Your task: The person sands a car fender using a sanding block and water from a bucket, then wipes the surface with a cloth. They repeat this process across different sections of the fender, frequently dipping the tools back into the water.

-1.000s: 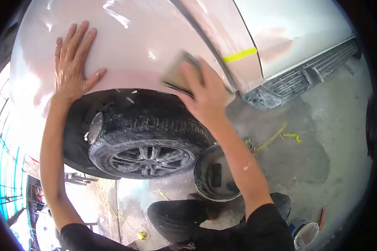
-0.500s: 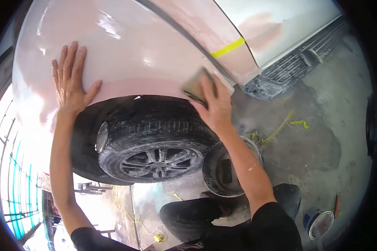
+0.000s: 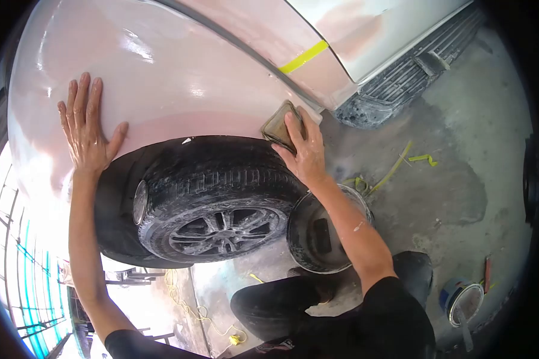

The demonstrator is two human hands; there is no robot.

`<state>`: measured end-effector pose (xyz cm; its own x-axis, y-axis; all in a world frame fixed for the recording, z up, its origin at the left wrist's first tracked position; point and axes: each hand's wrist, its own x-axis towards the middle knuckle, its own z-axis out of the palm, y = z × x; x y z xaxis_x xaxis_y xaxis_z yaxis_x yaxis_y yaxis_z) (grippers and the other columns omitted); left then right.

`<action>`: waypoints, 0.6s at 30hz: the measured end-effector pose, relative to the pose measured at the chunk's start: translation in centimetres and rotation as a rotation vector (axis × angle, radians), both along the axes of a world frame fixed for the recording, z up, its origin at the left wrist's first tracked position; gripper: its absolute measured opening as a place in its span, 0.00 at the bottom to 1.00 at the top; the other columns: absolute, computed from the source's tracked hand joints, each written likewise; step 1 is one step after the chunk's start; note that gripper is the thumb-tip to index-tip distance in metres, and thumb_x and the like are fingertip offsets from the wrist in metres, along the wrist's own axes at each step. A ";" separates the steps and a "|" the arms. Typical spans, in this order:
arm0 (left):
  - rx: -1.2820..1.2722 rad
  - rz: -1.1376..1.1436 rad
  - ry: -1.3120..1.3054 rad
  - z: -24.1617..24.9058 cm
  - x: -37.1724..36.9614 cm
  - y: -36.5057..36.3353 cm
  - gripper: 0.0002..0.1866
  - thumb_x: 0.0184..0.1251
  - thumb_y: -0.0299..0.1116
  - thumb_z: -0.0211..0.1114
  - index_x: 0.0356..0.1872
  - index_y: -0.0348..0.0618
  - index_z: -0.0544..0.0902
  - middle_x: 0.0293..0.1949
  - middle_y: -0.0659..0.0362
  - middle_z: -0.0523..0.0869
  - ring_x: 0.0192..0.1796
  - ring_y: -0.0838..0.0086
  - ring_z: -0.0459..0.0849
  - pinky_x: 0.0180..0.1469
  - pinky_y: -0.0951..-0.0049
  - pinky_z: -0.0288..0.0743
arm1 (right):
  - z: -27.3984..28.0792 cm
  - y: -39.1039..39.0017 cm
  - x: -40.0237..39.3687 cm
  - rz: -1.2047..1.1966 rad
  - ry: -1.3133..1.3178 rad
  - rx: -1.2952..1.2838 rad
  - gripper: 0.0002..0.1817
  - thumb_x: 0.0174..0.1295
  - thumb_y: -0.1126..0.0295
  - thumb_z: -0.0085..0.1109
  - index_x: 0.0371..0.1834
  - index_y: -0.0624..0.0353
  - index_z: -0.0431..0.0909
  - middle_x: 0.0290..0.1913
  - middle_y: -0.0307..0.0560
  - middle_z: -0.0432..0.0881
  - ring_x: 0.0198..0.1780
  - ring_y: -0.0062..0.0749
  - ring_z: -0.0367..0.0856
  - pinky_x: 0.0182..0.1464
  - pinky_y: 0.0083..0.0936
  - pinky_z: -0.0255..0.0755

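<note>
My left hand [image 3: 88, 134] lies flat on the wet, pinkish-white car fender [image 3: 179, 66], fingers spread, above the wheel arch. In my right hand [image 3: 308, 149] is a greenish-brown sanding pad [image 3: 277, 124], pressed against the fender's lower corner, close to the arch edge and the door gap. The fingers cover part of the pad's right side. Below the arch is a dirty tire [image 3: 221, 179] with a spoked wheel rim [image 3: 226, 234].
A round basin [image 3: 302, 260] with a dark block inside stands beside the tire, under my right forearm. Yellow tape [image 3: 305, 57] crosses the neighbouring panel. A can [image 3: 465, 302] with a flat tool in it stands at lower right. A yellow cord [image 3: 200, 314] lies on the floor.
The sanding pad has shifted slightly down the fender and lies flatter, showing more of its top. My left hand stays flat on the panel. The whole view has shifted a little.
</note>
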<state>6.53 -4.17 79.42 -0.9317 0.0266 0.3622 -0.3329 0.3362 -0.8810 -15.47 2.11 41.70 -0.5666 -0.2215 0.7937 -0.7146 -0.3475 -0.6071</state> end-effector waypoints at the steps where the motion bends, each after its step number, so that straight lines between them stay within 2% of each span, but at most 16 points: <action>1: -0.011 -0.011 0.000 0.2 -0.2 -0.1 0.44 0.70 0.58 0.63 0.82 0.49 0.64 0.83 0.53 0.61 0.86 0.53 0.55 0.82 0.38 0.43 | 0.5 0.0 -0.1 -0.021 0.004 -0.018 0.48 0.49 0.57 0.81 0.77 0.48 0.73 0.75 0.69 0.69 0.64 0.61 0.77 0.61 0.53 0.72; 2: -0.014 -0.015 0.003 0.2 -0.2 -0.1 0.44 0.70 0.58 0.63 0.82 0.49 0.64 0.83 0.53 0.61 0.86 0.53 0.55 0.82 0.37 0.43 | 1.4 -0.7 0.6 -0.057 0.014 -0.008 0.46 0.48 0.57 0.82 0.75 0.47 0.74 0.72 0.68 0.71 0.63 0.61 0.77 0.60 0.52 0.72; 4: 0.006 -0.007 0.002 -0.1 0.1 0.1 0.44 0.70 0.58 0.63 0.82 0.49 0.64 0.83 0.53 0.61 0.86 0.53 0.55 0.82 0.37 0.42 | 8.9 0.0 1.8 0.073 0.054 -0.019 0.43 0.51 0.57 0.80 0.73 0.50 0.76 0.71 0.67 0.72 0.66 0.64 0.75 0.64 0.54 0.72; 5: 0.018 -0.006 0.004 -0.1 0.1 0.1 0.44 0.69 0.58 0.63 0.82 0.50 0.64 0.83 0.54 0.61 0.86 0.54 0.55 0.82 0.37 0.43 | 12.5 0.4 2.2 0.111 0.141 -0.028 0.42 0.49 0.57 0.81 0.71 0.49 0.77 0.69 0.66 0.73 0.65 0.63 0.76 0.64 0.53 0.71; 7: 0.030 -0.005 -0.001 0.5 0.0 0.0 0.44 0.69 0.58 0.64 0.82 0.51 0.65 0.83 0.54 0.61 0.86 0.54 0.54 0.82 0.37 0.43 | 15.4 0.5 2.4 0.095 0.230 -0.048 0.42 0.48 0.57 0.82 0.71 0.49 0.78 0.69 0.65 0.74 0.64 0.62 0.77 0.65 0.53 0.72; 8: 0.034 0.000 -0.004 0.7 0.1 0.0 0.44 0.69 0.58 0.64 0.82 0.51 0.65 0.83 0.54 0.61 0.86 0.54 0.54 0.82 0.37 0.43 | 14.4 0.3 2.1 0.082 0.212 -0.054 0.43 0.47 0.57 0.82 0.71 0.49 0.77 0.68 0.65 0.74 0.63 0.60 0.78 0.62 0.52 0.72; 10: 0.038 0.014 0.005 0.7 0.5 0.0 0.44 0.69 0.59 0.64 0.82 0.52 0.65 0.83 0.54 0.61 0.86 0.54 0.54 0.82 0.36 0.42 | 8.3 -0.8 0.4 0.061 0.187 -0.062 0.46 0.46 0.56 0.83 0.72 0.47 0.75 0.68 0.65 0.74 0.61 0.57 0.78 0.58 0.51 0.74; 11: 0.034 0.020 0.015 0.5 0.4 0.1 0.44 0.68 0.59 0.64 0.82 0.52 0.65 0.83 0.55 0.61 0.86 0.54 0.53 0.82 0.36 0.42 | 4.4 -0.6 -0.4 0.027 0.156 -0.051 0.46 0.46 0.56 0.83 0.72 0.48 0.75 0.68 0.66 0.74 0.61 0.58 0.78 0.58 0.53 0.73; 14: 0.027 0.024 0.023 0.1 0.4 -0.1 0.42 0.70 0.58 0.63 0.82 0.52 0.65 0.83 0.55 0.62 0.86 0.54 0.54 0.82 0.37 0.42 | 3.2 -0.9 0.3 -0.032 0.082 -0.022 0.47 0.46 0.57 0.83 0.73 0.48 0.74 0.68 0.66 0.74 0.62 0.61 0.78 0.57 0.54 0.74; 16: 0.018 0.020 0.025 0.2 0.4 -0.1 0.40 0.72 0.57 0.60 0.82 0.52 0.66 0.83 0.54 0.62 0.86 0.54 0.54 0.83 0.37 0.41 | 8.5 -1.1 2.3 -0.047 0.098 -0.052 0.48 0.45 0.57 0.83 0.74 0.48 0.73 0.68 0.64 0.74 0.61 0.61 0.77 0.57 0.51 0.73; 18: 0.016 0.026 0.008 0.5 0.3 0.3 0.38 0.75 0.55 0.57 0.82 0.52 0.66 0.83 0.54 0.63 0.86 0.54 0.55 0.83 0.37 0.41 | 16.7 0.1 4.8 0.077 0.258 0.003 0.43 0.51 0.54 0.79 0.72 0.47 0.73 0.66 0.60 0.73 0.63 0.53 0.76 0.61 0.48 0.72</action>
<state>6.80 -3.91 79.92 -0.9291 -0.0033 0.3698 -0.3486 0.3416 -0.8728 -10.69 2.21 58.40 -0.3274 -0.2584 0.9089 -0.8173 -0.4051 -0.4097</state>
